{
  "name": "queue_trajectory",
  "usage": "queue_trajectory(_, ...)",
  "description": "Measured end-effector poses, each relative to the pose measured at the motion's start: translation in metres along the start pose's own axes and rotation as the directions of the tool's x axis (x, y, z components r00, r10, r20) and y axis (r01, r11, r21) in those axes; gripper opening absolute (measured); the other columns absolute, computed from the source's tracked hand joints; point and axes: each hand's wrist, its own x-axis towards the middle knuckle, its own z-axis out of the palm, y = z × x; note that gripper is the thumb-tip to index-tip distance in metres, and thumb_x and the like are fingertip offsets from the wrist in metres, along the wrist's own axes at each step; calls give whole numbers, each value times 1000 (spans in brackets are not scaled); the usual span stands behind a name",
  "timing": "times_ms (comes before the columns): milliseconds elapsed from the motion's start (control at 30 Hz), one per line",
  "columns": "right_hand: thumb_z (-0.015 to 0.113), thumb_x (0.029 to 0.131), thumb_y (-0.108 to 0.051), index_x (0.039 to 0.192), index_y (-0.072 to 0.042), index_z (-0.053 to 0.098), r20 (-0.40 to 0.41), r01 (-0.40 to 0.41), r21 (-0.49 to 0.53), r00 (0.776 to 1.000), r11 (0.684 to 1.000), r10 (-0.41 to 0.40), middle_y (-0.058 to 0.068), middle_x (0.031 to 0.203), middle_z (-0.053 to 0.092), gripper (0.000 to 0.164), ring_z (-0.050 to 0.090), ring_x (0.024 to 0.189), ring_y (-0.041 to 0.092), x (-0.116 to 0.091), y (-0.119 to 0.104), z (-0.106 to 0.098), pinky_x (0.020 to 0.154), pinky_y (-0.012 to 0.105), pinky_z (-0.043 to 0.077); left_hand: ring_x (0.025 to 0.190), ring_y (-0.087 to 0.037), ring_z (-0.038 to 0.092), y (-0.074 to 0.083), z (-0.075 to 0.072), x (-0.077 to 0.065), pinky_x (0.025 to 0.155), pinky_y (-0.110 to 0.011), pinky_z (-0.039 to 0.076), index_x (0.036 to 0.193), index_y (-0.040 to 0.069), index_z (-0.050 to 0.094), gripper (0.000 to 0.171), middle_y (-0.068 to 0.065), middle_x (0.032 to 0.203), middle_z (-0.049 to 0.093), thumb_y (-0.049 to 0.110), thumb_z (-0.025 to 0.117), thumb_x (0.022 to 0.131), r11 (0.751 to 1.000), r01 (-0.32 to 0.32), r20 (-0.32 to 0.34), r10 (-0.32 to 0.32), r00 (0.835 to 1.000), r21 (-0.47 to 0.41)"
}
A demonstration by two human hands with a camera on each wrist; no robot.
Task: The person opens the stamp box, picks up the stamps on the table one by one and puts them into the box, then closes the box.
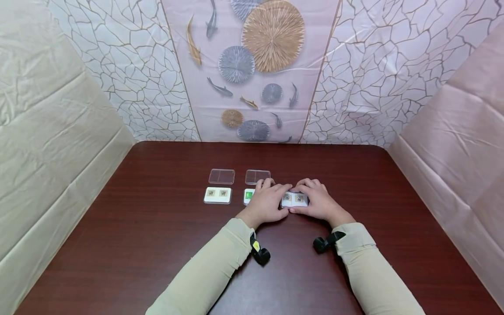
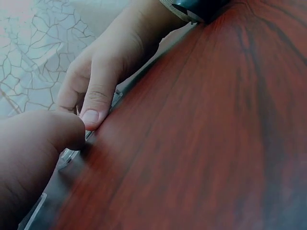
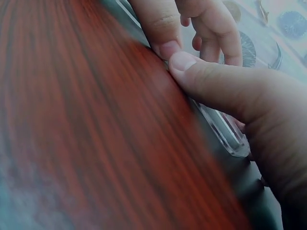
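Note:
At the right end of a row, a small flat clear plastic case (image 1: 294, 200) with a white insert lies on the table, showing two small square pictures. My right hand (image 1: 318, 202) grips its right end, thumb along the near edge and fingers at the far edge. From the other side my left hand (image 1: 267, 204) pinches the left end. The two thumb tips meet at the near edge, as the left wrist view shows the right thumb (image 2: 93, 108) beside the left. Partly hidden behind my left hand is a second case (image 1: 247, 196) with a green picture.
A third case (image 1: 218, 195) with two brown pictures lies farther left. Behind the cases are two clear plastic lids (image 1: 222, 176), the right lid (image 1: 256, 176) partly behind my left fingers. The dark red wooden table (image 1: 157, 245) ends at a patterned backdrop (image 1: 252, 87).

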Motion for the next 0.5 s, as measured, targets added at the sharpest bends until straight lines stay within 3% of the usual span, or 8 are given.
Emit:
queue_trajectory(300, 80, 76, -59, 126, -26, 67, 47, -77, -29, 996, 997, 78, 8, 135, 48, 61, 34, 130, 38, 1, 0, -2, 99, 62, 25, 128, -23, 41, 2, -3, -2, 108, -50, 24, 152, 26, 44, 70, 8, 136, 60, 49, 61, 89, 999, 7, 16, -8, 1000, 38)
queue_trajectory(500, 81, 74, -60, 127, -26, 66, 39, -73, -1, 997, 997, 73, 9, 135, 48, 64, 33, 132, 36, -1, 1, -1, 103, 62, 22, 129, -24, 41, 3, -2, -4, 109, -50, 25, 153, 24, 44, 69, 7, 139, 59, 49, 61, 90, 999, 8, -1, -8, 1000, 32)
